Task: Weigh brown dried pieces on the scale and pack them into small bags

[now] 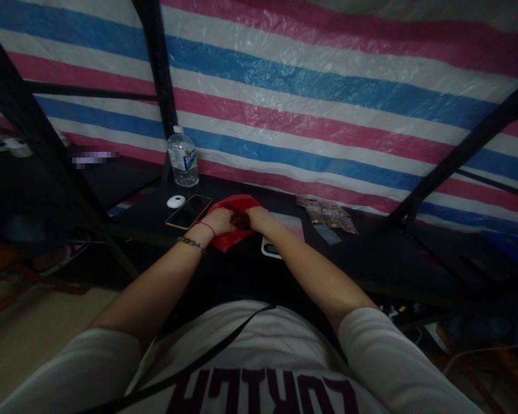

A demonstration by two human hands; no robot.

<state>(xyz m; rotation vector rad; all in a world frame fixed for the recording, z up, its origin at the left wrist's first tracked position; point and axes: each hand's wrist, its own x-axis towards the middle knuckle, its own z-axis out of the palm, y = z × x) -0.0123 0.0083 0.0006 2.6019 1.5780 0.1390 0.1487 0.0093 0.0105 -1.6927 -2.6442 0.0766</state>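
Both my hands rest on a red plastic bag (pixel 233 202) lying on the dark table (pixel 371 253). My left hand (pixel 219 221) and my right hand (pixel 259 218) are curled together around a small dark brown clump (pixel 240 219) over the bag. What the clump is made of cannot be made out. A red string and a beaded bracelet (pixel 192 243) are on my left wrist.
A phone (pixel 189 211) and a small white oval object (pixel 175 201) lie left of the bag, with a water bottle (pixel 183 157) behind them. Several small filled packets (pixel 328 215) lie to the right. A striped tarp (pixel 328 86) hangs behind, with black frame bars (pixel 157 63).
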